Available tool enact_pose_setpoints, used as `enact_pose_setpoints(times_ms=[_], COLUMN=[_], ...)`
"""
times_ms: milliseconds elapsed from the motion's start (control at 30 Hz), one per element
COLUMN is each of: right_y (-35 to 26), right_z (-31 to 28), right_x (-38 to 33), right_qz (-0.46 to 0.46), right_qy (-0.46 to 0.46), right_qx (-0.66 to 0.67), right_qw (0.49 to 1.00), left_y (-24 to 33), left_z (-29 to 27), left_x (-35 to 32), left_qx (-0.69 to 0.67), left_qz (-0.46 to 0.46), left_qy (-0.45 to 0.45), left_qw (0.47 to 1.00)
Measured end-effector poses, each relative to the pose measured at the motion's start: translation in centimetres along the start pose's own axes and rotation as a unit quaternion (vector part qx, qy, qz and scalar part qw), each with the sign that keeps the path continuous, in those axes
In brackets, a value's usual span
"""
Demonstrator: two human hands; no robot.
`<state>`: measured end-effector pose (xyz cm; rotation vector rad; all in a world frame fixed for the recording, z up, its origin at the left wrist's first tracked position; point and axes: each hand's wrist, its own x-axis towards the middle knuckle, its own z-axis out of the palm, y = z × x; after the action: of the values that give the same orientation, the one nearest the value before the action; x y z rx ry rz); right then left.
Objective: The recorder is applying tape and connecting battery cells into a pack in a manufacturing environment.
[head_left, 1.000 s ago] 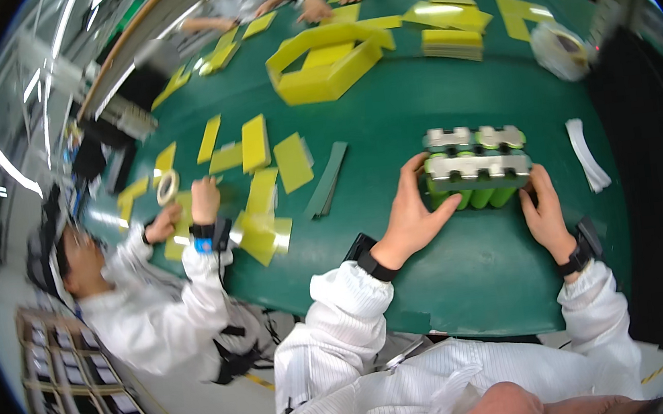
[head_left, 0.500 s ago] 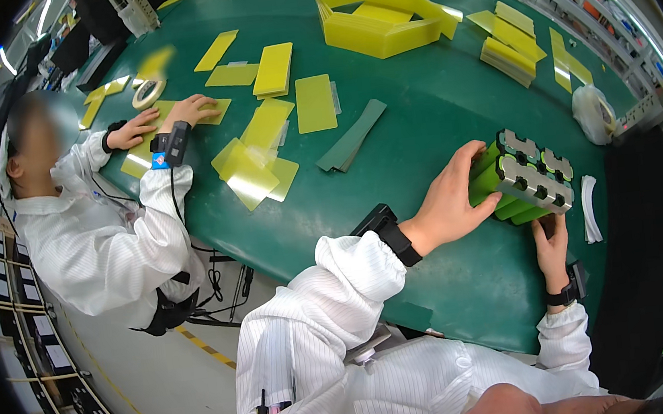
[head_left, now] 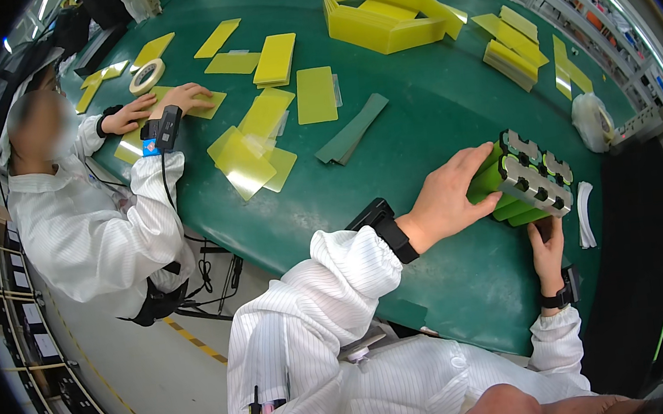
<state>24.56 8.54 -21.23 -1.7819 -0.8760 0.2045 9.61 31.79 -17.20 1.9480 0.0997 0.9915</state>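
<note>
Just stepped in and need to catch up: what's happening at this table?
A person in a white coat grips a block of green cylinder cells on the green table, left hand on its side, right hand at its near end. A co-worker beside them presses a yellow sheet flat.

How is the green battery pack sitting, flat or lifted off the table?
Cannot tell: the battery pack sits between left hand and right hand, its underside hidden.

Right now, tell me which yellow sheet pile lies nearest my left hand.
The fanned pile at the table's near edge, beside the grey-green strips; all other piles lie farther from the left hand.
</note>
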Motion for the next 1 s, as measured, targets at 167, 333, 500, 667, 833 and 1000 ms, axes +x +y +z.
enact_pose_setpoints(times_ms=[167, 333, 500, 667, 833, 1000], right_y=[-0.4, -0.7, -0.7, -1.3, -1.8, -4.7], right_z=[0.1, 0.4, 0.4, 1.1, 0.7, -3.7], right_x=[0.0, -0.1, 0.0, 1.5, 1.8, 0.6], right_qz=[0.009, -0.023, -0.025, -0.028, -0.108, -0.100], right_qy=[-0.001, -0.024, -0.051, -0.056, -0.052, -0.044], right_qx=[0.003, -0.029, -0.013, 0.005, -0.078, -0.322], right_qw=[1.000, 0.999, 0.998, 0.998, 0.990, 0.941], left_y=[-0.1, -0.4, -0.2, -0.7, -0.8, -1.4], left_z=[0.1, 0.3, 0.5, 0.6, 0.6, 0.1], left_x=[-0.1, -0.4, -0.2, 0.1, 0.5, -0.5], left_qx=[0.041, 0.069, 0.073, 0.083, 0.097, 0.119], left_qz=[-0.022, -0.056, -0.073, -0.084, -0.084, -0.079], left_qy=[-0.016, -0.052, -0.083, -0.085, -0.078, -0.096], left_qw=[0.999, 0.995, 0.991, 0.989, 0.989, 0.985])
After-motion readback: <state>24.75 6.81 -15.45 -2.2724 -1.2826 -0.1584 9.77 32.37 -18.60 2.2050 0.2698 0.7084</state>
